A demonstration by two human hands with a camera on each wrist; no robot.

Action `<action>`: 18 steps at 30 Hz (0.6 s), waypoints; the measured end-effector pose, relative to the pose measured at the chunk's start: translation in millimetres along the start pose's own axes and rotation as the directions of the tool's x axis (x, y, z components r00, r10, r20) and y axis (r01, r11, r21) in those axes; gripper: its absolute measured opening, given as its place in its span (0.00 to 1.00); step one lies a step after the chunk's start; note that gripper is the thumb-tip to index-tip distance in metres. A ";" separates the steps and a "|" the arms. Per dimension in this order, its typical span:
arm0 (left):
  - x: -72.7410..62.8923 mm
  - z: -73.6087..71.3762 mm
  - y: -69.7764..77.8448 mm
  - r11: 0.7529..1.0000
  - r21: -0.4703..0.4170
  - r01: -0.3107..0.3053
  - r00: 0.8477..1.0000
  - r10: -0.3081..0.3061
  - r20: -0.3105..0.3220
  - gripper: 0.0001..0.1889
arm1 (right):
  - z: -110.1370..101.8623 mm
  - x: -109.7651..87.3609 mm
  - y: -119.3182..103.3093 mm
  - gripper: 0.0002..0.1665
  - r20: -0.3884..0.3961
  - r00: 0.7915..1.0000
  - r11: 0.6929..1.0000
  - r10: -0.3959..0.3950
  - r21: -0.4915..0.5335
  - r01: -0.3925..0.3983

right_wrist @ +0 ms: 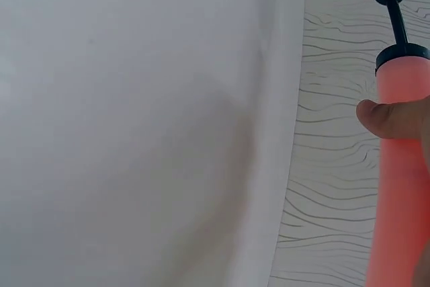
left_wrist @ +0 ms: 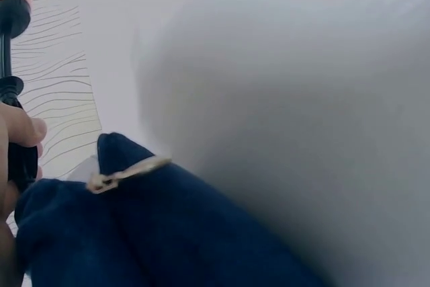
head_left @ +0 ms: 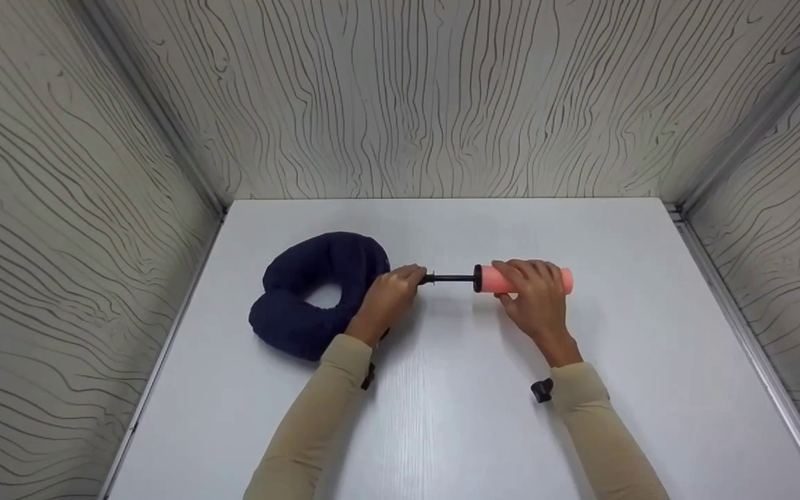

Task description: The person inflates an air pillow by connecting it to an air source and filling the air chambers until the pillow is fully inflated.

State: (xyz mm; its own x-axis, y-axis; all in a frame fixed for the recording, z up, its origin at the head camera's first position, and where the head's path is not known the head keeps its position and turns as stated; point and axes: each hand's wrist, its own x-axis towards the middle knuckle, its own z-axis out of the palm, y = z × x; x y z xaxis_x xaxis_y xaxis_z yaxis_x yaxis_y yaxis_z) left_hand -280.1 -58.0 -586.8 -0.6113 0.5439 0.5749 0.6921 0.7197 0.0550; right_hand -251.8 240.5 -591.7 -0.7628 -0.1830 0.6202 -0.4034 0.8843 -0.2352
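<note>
A hand pump with a pink barrel [head_left: 496, 279] and a black rod [head_left: 454, 278] lies sideways between my hands, its rod drawn partly out. My right hand [head_left: 537, 295] grips the barrel, thumb wrapped across it in the right wrist view. At the other end my left hand [head_left: 392, 295] holds the pump's black handle [left_wrist: 23, 159], mostly hidden by the fingers. A dark blue U-shaped neck pillow [head_left: 296, 323] lies on the left, partly under my left hand and wrist. In the left wrist view a pale zipper pull [left_wrist: 124, 174] shows on the pillow's fabric.
The white table [head_left: 455, 417] runs back to a wood-grain patterned wall [head_left: 428, 104]. Similar panels stand at the left and right, with metal rails along the table's sides. Dark wrist cameras [head_left: 542, 390] sit at both sleeves.
</note>
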 end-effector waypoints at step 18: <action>2.1 -0.9 6.6 0.999 -0.028 0.023 1.000 -0.023 -0.009 0.13 | 25.3 13.0 -49.2 0.38 -0.008 1.000 0.999 -0.028 -0.021 0.028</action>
State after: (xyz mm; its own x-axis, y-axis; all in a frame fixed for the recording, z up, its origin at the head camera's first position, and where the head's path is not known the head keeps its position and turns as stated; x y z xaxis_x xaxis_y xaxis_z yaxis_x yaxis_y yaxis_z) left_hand -276.4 -52.5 -584.5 -0.6237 0.5235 0.5805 0.6886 0.7194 0.0912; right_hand -254.7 183.7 -591.1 -0.7470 -0.2047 0.6326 -0.4143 0.8874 -0.2021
